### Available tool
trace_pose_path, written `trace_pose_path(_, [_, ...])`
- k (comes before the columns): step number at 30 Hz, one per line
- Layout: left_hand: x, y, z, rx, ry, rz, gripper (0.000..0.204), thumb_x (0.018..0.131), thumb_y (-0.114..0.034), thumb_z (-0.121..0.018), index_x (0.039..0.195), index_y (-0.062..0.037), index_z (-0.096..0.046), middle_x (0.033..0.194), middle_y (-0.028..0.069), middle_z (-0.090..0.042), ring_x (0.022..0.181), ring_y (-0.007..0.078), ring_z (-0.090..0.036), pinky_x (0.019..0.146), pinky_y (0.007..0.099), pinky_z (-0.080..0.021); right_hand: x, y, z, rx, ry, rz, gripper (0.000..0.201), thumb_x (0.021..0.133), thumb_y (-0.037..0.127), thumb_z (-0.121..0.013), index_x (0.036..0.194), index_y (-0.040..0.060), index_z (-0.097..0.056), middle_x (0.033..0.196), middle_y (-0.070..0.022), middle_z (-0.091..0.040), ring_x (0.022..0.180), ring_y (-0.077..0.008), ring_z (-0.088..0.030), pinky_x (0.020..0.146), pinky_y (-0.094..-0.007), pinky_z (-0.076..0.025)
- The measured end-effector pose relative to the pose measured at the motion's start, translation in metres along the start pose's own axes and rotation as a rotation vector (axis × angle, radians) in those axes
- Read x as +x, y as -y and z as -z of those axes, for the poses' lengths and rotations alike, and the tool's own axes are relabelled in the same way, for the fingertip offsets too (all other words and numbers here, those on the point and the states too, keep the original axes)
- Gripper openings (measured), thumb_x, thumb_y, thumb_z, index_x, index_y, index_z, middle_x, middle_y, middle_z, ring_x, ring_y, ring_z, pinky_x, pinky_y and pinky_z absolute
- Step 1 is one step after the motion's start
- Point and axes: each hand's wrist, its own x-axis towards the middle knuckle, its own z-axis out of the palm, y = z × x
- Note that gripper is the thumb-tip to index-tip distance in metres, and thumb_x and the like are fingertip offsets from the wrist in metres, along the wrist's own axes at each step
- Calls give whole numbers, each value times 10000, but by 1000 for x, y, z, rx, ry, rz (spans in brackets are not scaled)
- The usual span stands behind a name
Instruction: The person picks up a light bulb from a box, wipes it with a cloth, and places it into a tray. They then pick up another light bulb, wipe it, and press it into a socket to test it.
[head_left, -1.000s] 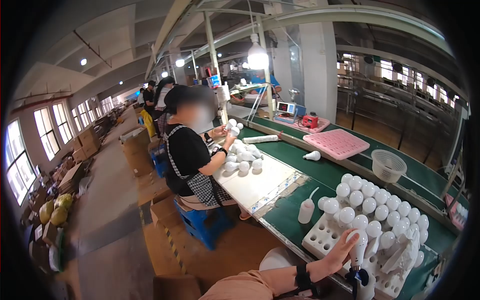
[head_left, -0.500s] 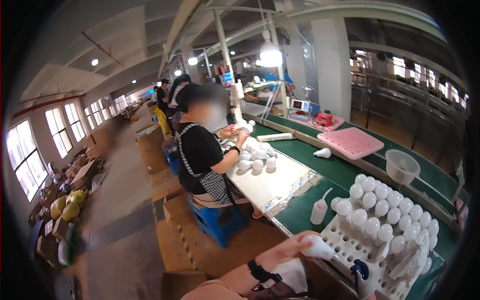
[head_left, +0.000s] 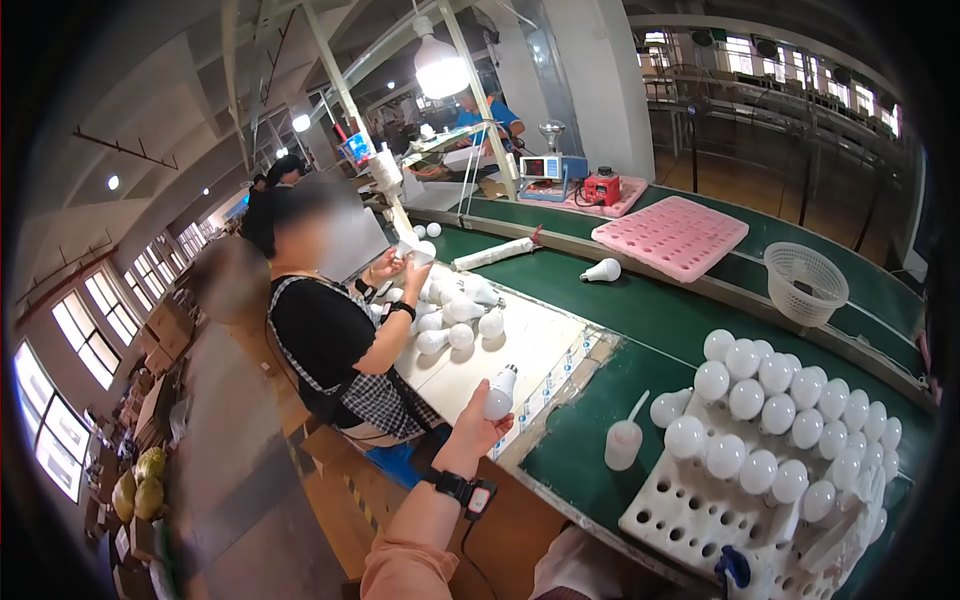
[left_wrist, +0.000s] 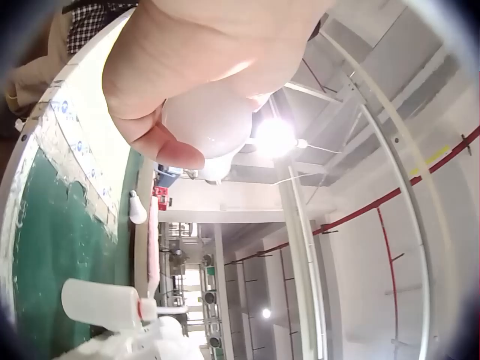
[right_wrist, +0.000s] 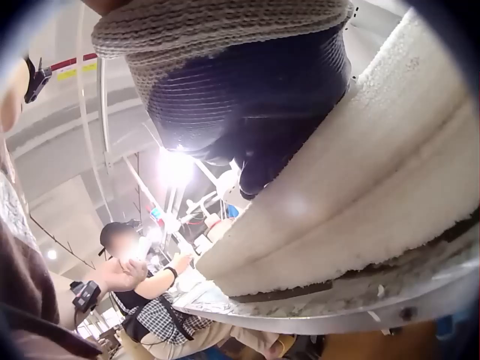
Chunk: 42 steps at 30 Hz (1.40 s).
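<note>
My bare left hand (head_left: pixel 474 432) holds a white LED light bulb (head_left: pixel 499 398) over the front of the white work surface, its metal base pointing up. From the left wrist, the thumb and fingers curl round the bulb's white body (left_wrist: pixel 210 124). My right hand (right_wrist: pixel 247 105) wears a knitted glove with a dark blue coating and lies against the white foam tray (right_wrist: pixel 360 180). Only a bit of that blue glove (head_left: pixel 734 566) shows at the tray's near part in the head view; most of its fingers are hidden. Rows of bulbs (head_left: pixel 778 414) stand in the foam tray (head_left: pixel 690 510).
A squeeze bottle (head_left: pixel 623 446) stands left of the tray. Further back are a pink tray (head_left: pixel 670 236), a plastic basket (head_left: pixel 805 284), a loose bulb (head_left: pixel 601 270) and a meter (head_left: pixel 553 170). At left, a seated person (head_left: pixel 325 325) handles bulbs beside a bulb pile (head_left: pixel 455 312).
My left hand has carried the bulb from beside the right hand at the foam tray leftward and forward, over the white work surface. The bulb's base now points up. The head view has shifted.
</note>
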Motion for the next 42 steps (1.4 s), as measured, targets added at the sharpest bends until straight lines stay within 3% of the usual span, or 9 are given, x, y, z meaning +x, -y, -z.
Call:
trace_pose_path(5, [139,-30,-22,26,74,-20,500,930,-528,-596,1157,-85,-548,921,76,-595,760,229,-590,625,336,-528,14,-14,-3,-116,69,-31,306,842,84,-679,1147,83,-698,860,-164,-675,761,-316,-617,724,-412,-479])
trace_pose_path(11, [303,-139,-51,-18,-157,-282,426,913,-494,-646,1059,-103,-563,924,73,-612,758,232,-616,602,354,-557,73,-16,-11,-69,176,-176,303,844,82,-675,1147,79,-697,865,-161,-678,772,-309,-623,734,-408,-484])
trace_pose_path(13, [353,-183,-48,-80,-111,-375,474,918,-421,-667,1237,-110,-506,1119,114,-596,964,287,-629,738,391,-562,89,-21,-19,-55,187,-220,302,845,81,-674,1147,78,-697,867,-160,-680,776,-306,-625,738,-407,-486])
trace_pose_path(16, [364,-226,-76,-119,-190,-639,838,938,-275,-638,1548,-212,-67,1531,133,-300,1405,342,-338,1058,434,-368,118,-28,-27,-34,215,-255,301,847,80,-672,1147,76,-696,869,-159,-681,782,-302,-628,743,-405,-489])
trace_pose_path(20, [400,-217,-40,52,-152,-622,694,966,-194,-580,1530,-139,-180,1503,125,-365,1397,271,-377,1084,408,-334,128,-34,-30,9,294,-325,299,849,78,-670,1146,74,-696,872,-157,-684,789,-297,-633,750,-402,-492])
trace_pose_path(25, [363,-156,-53,-17,-182,-483,300,970,-94,-546,1260,-39,-490,1269,110,-559,1191,266,-593,894,358,-494,122,-41,-28,74,389,-398,296,851,76,-667,1146,71,-695,876,-154,-686,798,-291,-638,759,-399,-497])
trace_pose_path(32, [223,-107,-100,141,28,-332,248,957,-71,-515,1199,-15,-526,1133,114,-597,1121,307,-623,906,394,-496,82,-44,-10,164,455,-474,293,854,73,-663,1146,67,-694,882,-150,-690,811,-282,-646,772,-394,-503])
trace_pose_path(40, [30,-41,-118,220,126,-435,175,961,-34,-486,1093,0,-596,942,105,-617,809,196,-617,773,347,-526,-2,-41,5,148,433,-545,265,883,57,-630,1140,27,-682,960,-140,-709,961,-231,-664,864,-365,-525])
trace_pose_path(42, [-16,-14,-118,230,209,-475,173,970,-20,-474,1078,-1,-607,891,92,-622,789,177,-601,751,327,-517,7,-14,13,115,283,-340,289,901,94,-626,1177,11,-654,1044,-157,-694,1043,-243,-640,910,-365,-514])
